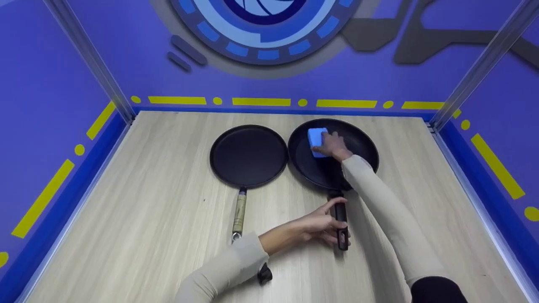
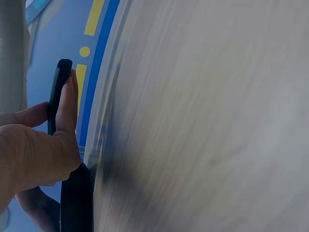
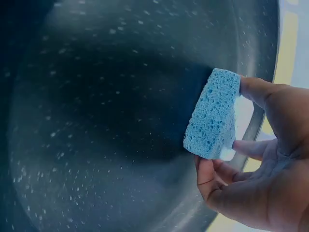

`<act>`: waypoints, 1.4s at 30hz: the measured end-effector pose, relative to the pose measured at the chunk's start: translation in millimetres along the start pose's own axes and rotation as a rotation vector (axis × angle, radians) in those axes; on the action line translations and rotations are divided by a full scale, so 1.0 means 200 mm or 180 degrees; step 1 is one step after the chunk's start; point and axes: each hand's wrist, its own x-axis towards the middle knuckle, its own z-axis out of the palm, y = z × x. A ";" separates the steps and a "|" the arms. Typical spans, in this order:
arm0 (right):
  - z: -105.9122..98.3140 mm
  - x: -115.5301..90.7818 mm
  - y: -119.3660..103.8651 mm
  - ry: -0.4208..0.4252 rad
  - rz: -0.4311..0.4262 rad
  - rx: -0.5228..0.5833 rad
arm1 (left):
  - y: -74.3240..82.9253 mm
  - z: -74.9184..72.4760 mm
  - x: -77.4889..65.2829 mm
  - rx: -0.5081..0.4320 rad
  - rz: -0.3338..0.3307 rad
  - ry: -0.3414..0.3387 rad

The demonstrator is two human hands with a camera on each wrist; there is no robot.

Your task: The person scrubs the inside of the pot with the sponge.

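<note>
A dark frying pan [image 1: 358, 147] with a raised rim lies at the back, right of the table's middle. Its black handle [image 1: 340, 223] points toward me, and my left hand [image 1: 318, 225] grips it from the left side. In the left wrist view the fingers wrap the handle [image 2: 77, 203]. Inside the pan, my right hand [image 1: 332, 145] holds a blue sponge [image 1: 316, 142] between thumb and fingers, against the pan's surface. The right wrist view shows the porous sponge [image 3: 211, 113] close up; the pan [image 3: 96, 121] around it carries many small light specks.
Left of the frying pan, nearly touching it, lies a flat black griddle pan [image 1: 248, 155] with a patterned handle [image 1: 239, 210]. A small black object [image 1: 265, 274] sits beside my left sleeve. Blue panels [image 1: 269, 92] enclose the wooden table [image 1: 160, 168] at the back and sides.
</note>
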 end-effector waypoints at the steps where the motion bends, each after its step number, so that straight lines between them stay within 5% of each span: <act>1: 0.00 -0.01 -0.01 -0.0059 -0.0039 -0.0050 | 0.00 0.00 0.00 0.0001 0.0006 0.0000; 13: -0.02 -0.16 -0.09 -0.0628 -0.0669 -0.0498 | 0.00 0.00 0.00 -0.0002 -0.0009 -0.0013; 25: -0.06 -0.32 0.03 -0.1014 -0.1157 -0.0838 | 0.02 0.00 -0.01 -0.0066 -0.0044 -0.0057; 34: -0.14 -0.37 0.12 -0.1237 -0.0987 -0.1172 | 0.02 -0.01 -0.01 -0.0118 -0.0031 0.0015; 42: -0.18 -0.37 0.27 -0.0856 -0.0486 -0.1019 | 0.02 0.00 -0.01 -0.0146 -0.0052 -0.0019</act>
